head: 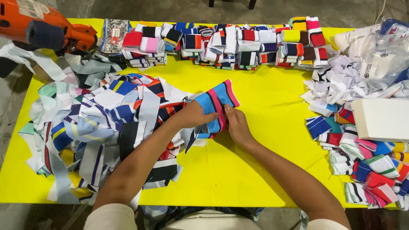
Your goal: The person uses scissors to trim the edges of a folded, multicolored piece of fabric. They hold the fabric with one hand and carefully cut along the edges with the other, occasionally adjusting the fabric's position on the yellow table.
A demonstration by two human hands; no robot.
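Both hands are pinching the same blue striped strip [216, 105] of knit fabric. The left hand [192, 115] has its fingers closed on the near end, and the right hand [237, 124] grips the edge just beside it. The strip fans up and away from them over the yellow table [264, 106]. Loose heap of strips [98, 123] on the left, folded stacks [230, 42] along the far edge.

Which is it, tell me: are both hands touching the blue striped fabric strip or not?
Touching. The head view shows the left hand and the right hand both gripping the blue striped fabric strip, fingers on it.
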